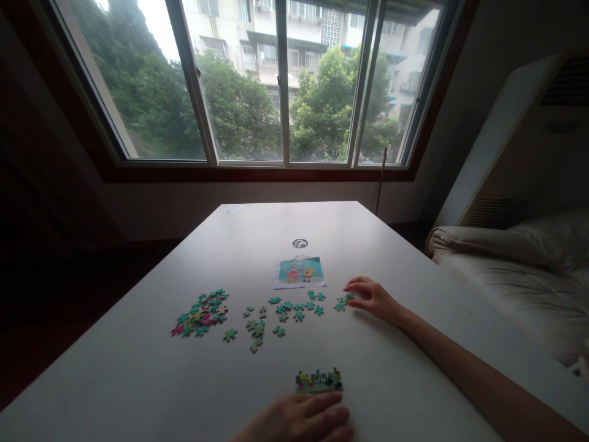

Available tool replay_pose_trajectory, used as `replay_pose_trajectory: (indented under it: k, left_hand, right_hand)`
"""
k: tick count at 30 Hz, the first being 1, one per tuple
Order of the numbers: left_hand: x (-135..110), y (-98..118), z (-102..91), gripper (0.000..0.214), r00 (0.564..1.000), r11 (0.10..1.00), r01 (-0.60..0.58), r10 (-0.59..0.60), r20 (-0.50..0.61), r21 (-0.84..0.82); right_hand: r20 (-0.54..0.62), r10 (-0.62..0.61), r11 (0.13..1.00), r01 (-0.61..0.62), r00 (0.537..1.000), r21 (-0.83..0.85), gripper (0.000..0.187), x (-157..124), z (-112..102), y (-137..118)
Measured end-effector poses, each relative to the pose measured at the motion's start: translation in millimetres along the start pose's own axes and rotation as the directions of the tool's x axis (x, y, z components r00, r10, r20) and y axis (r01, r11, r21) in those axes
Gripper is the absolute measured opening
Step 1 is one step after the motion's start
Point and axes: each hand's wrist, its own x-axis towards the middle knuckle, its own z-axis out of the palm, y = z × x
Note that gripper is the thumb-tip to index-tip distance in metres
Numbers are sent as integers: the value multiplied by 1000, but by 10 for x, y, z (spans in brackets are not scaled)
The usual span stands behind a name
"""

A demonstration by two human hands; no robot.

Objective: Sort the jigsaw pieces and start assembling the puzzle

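My right hand [370, 296] reaches out over the white table [138, 368], fingers curled down onto a couple of teal puzzle pieces [343, 302] at the right end of the scattered pieces. My left hand [301, 417] lies flat and open near the table's front edge, fingertips just below a short joined strip of puzzle pieces [319, 380]. Loose teal pieces [285, 310] are spread across the middle. A denser heap with pink and yellow pieces [202, 313] sits to the left. A small reference picture [298, 272] lies beyond the pieces.
A round cable hole [299, 243] is set in the table behind the picture. A large window [280, 80] fills the far wall. A bed with pale bedding [519, 270] stands close to the table's right side.
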Motion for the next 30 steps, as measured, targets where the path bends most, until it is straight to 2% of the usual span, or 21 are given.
replay_pose_trajectory:
  k: [4,7,13,22,30]
  left_hand:
    - [-39,-49,-20,24,997,985,-2,15,-77,172]
    - [-41,-56,-71,29,990,971,59,-27,-141,231]
    - [-8,-42,-30,23,977,978,142,-114,-181,151]
    - [-36,-37,14,27,976,979,181,-166,-139,99]
    - [-25,-33,26,25,964,976,215,-207,-165,33]
  right_hand:
    - [1,0,1000,0,1000,19,28,15,9,42]
    - [-18,23,999,-22,1000,49,25,18,20,52]
    - [-19,56,995,-54,998,84,25,16,23,61]
    - [-33,115,987,-110,993,115,27,15,32,59]
    - [-46,161,982,-155,986,107,27,2,37,95]
